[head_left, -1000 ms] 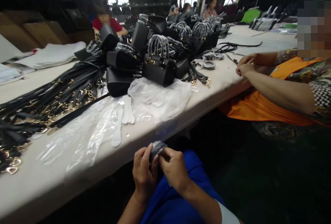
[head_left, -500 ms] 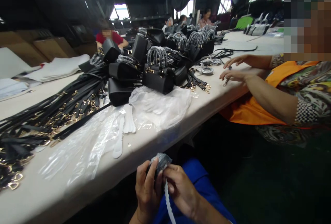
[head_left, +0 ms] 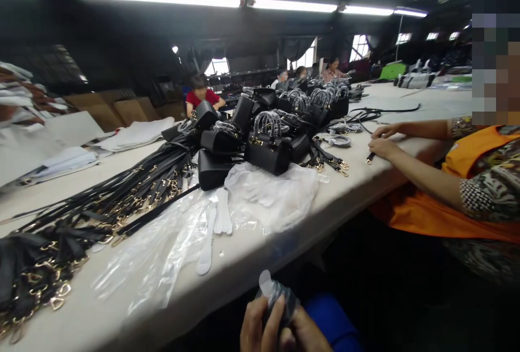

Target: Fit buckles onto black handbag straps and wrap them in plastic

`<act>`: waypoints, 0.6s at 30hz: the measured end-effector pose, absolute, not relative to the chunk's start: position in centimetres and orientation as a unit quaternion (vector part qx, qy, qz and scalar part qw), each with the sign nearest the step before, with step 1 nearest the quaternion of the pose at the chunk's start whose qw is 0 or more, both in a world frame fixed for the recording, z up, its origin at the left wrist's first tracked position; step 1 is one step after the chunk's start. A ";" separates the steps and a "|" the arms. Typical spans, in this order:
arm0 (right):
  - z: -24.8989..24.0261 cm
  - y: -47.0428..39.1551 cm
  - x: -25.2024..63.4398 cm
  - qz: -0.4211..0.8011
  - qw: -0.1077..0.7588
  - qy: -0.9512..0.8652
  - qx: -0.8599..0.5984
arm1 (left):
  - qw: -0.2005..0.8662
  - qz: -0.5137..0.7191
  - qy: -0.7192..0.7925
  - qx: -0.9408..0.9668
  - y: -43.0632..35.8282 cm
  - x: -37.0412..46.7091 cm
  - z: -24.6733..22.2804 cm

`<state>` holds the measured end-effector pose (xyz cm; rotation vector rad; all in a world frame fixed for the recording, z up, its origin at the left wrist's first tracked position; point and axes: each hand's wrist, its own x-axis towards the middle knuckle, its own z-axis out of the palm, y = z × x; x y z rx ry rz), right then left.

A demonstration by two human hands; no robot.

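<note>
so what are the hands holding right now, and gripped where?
Both hands, left hand and right hand, hold a small dark plastic-wrapped piece by its lower part. Its top and a white strip end stick out above the fingers.

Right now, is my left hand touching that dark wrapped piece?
Touching. The head view shows the left hand's fingers laid against the dark wrapped piece, no gap between them.

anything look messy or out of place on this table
Mostly clutter, nothing damaged. The black straps lie in a tangled heap rather than in rows, crumpled clear plastic spreads toward the table edge, and several black handbags lie tipped against each other. Both hands, left and right, hold a small wrapped dark piece.
</note>
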<state>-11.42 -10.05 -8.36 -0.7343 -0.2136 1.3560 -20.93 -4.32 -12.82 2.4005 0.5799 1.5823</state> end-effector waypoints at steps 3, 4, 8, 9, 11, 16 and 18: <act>-7.6 -10.9 -11.5 0.662 0.699 -0.017 -0.271 | 0.125 0.539 0.163 0.817 -4.0 -21.4 -10.6; -7.4 -11.3 -11.5 0.675 0.693 -0.014 -0.252 | 0.132 0.533 0.147 0.823 -3.8 -21.5 -10.0; -7.0 -12.1 -11.6 0.697 0.689 -0.062 -0.190 | 0.210 0.536 0.156 0.802 -3.8 -21.5 -9.3; -6.9 -12.1 -11.7 0.693 0.690 -0.064 -0.198 | 0.227 0.532 0.163 0.799 -3.9 -21.5 -9.5; -7.0 -12.1 -11.9 0.677 0.698 -0.059 -0.227 | 0.252 0.523 0.185 0.793 -4.3 -21.4 -9.9; -6.9 -11.7 -12.3 0.654 0.714 -0.087 -0.237 | 0.341 0.505 0.294 0.737 -5.4 -21.1 -9.7; -6.5 -11.6 -12.3 0.637 0.723 -0.107 -0.245 | 0.405 0.493 0.337 0.693 -5.9 -21.0 -9.1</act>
